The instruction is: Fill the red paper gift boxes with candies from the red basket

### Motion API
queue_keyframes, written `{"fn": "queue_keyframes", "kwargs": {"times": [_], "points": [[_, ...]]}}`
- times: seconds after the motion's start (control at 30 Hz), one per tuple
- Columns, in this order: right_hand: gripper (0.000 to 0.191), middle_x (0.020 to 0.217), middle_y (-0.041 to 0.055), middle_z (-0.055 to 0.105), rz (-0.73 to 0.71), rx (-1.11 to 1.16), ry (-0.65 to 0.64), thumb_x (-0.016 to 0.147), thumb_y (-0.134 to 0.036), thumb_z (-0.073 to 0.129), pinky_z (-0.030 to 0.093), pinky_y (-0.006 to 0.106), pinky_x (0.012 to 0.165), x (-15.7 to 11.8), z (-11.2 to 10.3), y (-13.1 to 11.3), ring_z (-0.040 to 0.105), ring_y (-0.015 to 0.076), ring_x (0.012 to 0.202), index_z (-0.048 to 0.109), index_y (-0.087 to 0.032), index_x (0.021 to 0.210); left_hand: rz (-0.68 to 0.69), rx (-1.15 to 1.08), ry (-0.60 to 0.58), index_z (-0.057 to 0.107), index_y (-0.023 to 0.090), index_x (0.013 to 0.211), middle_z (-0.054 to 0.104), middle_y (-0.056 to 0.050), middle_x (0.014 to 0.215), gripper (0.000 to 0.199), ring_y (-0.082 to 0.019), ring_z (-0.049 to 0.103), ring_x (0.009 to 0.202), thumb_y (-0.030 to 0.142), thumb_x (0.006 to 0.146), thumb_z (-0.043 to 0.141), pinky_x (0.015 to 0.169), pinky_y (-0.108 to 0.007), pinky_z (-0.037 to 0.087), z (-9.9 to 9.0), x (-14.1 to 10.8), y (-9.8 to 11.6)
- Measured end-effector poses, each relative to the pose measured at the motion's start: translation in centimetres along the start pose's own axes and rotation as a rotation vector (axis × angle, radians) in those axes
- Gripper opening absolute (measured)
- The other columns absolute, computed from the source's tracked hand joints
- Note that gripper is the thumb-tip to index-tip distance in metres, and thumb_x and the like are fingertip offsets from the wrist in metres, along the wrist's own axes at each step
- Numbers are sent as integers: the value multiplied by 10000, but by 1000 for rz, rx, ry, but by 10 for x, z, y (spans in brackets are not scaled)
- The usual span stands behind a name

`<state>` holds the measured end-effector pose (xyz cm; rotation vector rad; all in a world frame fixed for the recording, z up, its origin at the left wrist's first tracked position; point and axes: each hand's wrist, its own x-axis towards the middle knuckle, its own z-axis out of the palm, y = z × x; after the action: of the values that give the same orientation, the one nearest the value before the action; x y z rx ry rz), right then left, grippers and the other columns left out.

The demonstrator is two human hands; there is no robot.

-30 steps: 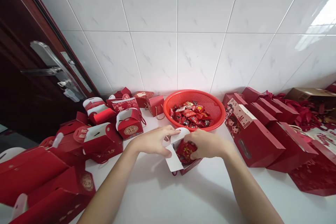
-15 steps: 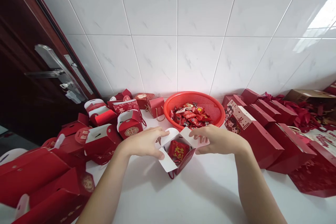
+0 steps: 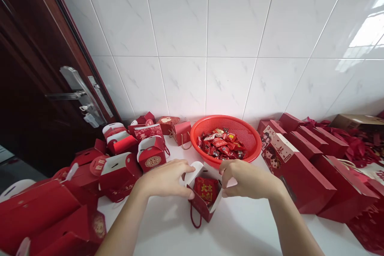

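A small red box (image 3: 200, 205) with white inner flaps stands unclosed on the white table, a dark red cord loop hanging at its front. Inside lies a red packet (image 3: 205, 190) with gold characters. My left hand (image 3: 168, 178) is at the box's left side, thumb on its edge and fingers curved by the rear left flap. On the right, my right hand (image 3: 247, 179) pinches the right flap between thumb and fingers. Behind the box sits a red plastic basket (image 3: 255, 144) holding several red-wrapped sweets (image 3: 220, 143).
Several red gift boxes (image 3: 120, 172) crowd the table's left side. Taller red boxes (image 3: 306, 172) stand in rows on the right, with a brown carton (image 3: 354, 122) behind. A tiled wall (image 3: 183, 84) rises at the back, and a dark door (image 3: 36, 76) is at the left.
The view has shifted, so the scene sits lower in the picture. The box's front left flap, which stuck outward before, is no longer seen; the front cord loop now shows more fully.
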<state>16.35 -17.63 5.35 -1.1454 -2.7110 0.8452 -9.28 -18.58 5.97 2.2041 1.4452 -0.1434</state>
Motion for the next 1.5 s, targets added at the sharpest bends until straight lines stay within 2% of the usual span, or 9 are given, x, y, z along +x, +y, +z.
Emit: {"fn": "queue_keyframes", "kwargs": {"times": [0.17,0.27,0.4,0.57,0.7,0.83,1.17,1.33,1.5], "points": [[41,888,31,698,-76,7,-80,814,-220,737,399,244,642,5,4,-5,612,158,775,739,-181,829,-12,-26,48,495,279,1457,640,-91,1322,712,-341,559,1237,441,783,653,927,-366,453,9,9,9],[125,878,28,702,-23,-19,-141,796,-251,762,373,239,609,9,6,-6,596,159,764,721,-177,889,-62,3,52,332,266,1542,682,-99,1145,863,-346,634,1076,423,759,659,772,-343,462,14,14,14],[97,865,18,699,-3,-24,-192,809,-214,736,352,231,590,13,8,-4,587,146,747,699,-174,890,-80,23,65,507,237,1287,644,-33,868,618,-299,632,842,397,713,672,592,-298,367,17,19,17],[80,816,1,659,-1,-34,-157,814,-198,713,312,235,562,20,11,-1,553,133,716,663,-176,873,-10,-31,65,562,242,922,659,-25,958,258,-264,622,896,337,711,676,624,-292,367,19,22,16],[118,701,-18,576,57,-70,-85,810,-270,703,275,248,540,28,15,2,514,136,640,617,-191,822,70,-60,10,597,236,930,659,-29,938,240,-253,622,865,421,784,638,626,-297,386,18,22,18],[195,827,18,637,98,-67,1,775,-271,728,304,251,562,30,20,3,572,176,746,600,-193,899,118,-110,-46,605,228,952,647,-27,875,293,-213,609,758,441,959,404,611,-303,382,17,21,19],[309,1077,60,667,47,58,223,807,-205,669,487,333,769,-11,39,24,619,232,944,598,-216,1107,69,-259,189,561,222,1002,656,-67,1079,316,-262,625,931,520,896,550,741,-338,455,58,30,36],[455,1385,107,601,79,374,316,895,-361,572,490,456,1015,-34,53,59,601,276,1197,552,-237,1332,295,-418,58,631,234,1185,684,-56,1228,417,-259,636,1051,438,824,682,877,-328,487,56,36,28],[487,1369,104,623,156,507,265,815,-186,497,507,456,1013,-36,71,76,610,269,1205,614,-222,1286,341,-448,-31,677,268,1270,584,-69,1442,514,-302,557,1286,419,783,745,1003,-332,459,54,42,17]]}}
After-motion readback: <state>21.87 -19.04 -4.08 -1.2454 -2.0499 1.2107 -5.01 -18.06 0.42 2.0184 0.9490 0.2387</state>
